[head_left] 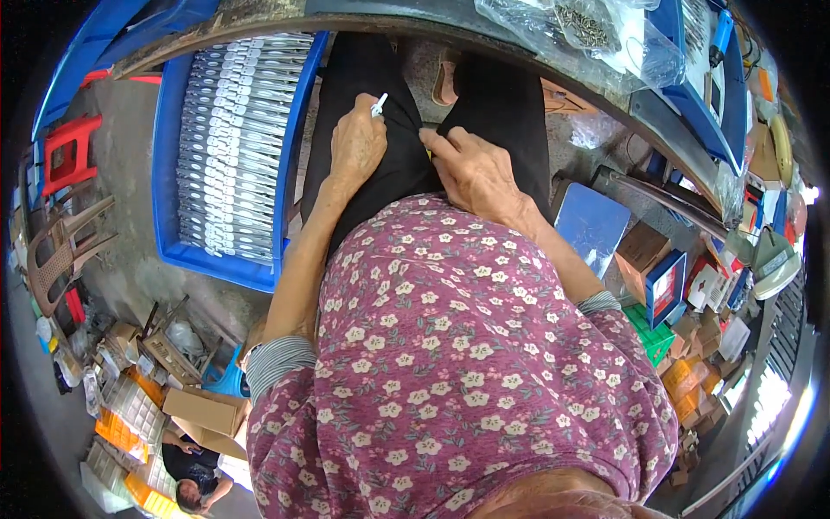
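Observation:
My left hand [357,145] rests over my left thigh with its fingers closed. A small white piece [379,105] sticks up from between the thumb and fingers; its kind is too small to tell. Over the lap, my right hand [477,169] is bent with fingers pinched together. A bit of yellow [430,154] shows beside its fingertips, but what they hold is mostly hidden. Left of my legs stands a blue tray [164,227]. Packed in it are rows of slim silver metal pieces [203,130] with white middles. Neither hand touches the tray.
A worn workbench edge [415,28] runs across the front. On it lie a clear bag of small screws [586,26] and a blue bin [705,112]. A red stool [71,154] and brown chair [54,251] stand left. Another person [192,467] is at the lower left.

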A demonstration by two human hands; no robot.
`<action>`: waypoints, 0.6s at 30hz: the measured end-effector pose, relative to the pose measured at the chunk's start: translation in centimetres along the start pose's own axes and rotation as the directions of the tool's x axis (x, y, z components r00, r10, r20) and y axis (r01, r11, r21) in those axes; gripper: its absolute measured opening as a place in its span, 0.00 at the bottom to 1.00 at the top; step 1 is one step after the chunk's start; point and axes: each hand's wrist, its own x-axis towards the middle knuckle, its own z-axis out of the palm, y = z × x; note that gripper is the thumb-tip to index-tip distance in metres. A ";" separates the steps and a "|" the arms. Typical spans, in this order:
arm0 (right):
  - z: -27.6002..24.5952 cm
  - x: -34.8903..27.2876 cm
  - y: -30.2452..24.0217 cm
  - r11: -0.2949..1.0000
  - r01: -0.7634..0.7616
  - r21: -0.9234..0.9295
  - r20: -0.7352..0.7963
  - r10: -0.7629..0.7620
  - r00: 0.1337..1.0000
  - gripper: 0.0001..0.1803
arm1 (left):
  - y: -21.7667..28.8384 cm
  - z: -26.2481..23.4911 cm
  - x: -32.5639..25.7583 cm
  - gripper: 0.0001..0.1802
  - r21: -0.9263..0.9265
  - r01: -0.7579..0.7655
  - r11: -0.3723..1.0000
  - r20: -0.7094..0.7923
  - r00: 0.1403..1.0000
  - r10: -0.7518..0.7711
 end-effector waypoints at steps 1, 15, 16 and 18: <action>-0.2 0.0 -0.1 0.988 0.063 -0.138 0.009 -0.062 0.998 0.21 | 0.1 0.0 0.0 0.11 0.000 -0.001 1.000 0.003 1.000 0.001; 0.8 0.3 0.7 0.987 0.132 -0.088 0.154 -0.117 0.981 0.23 | 0.1 1.0 -0.3 0.07 0.211 -0.123 0.970 -0.047 0.990 0.136; 0.9 0.3 0.7 0.987 0.138 -0.079 0.149 -0.126 0.981 0.22 | -0.1 1.1 -0.3 0.07 0.212 -0.121 0.970 -0.041 0.990 0.133; 1.0 0.4 0.4 0.993 0.102 -0.067 0.162 -0.090 0.983 0.22 | -0.3 1.4 -0.4 0.08 0.259 -0.143 0.955 -0.044 0.986 0.159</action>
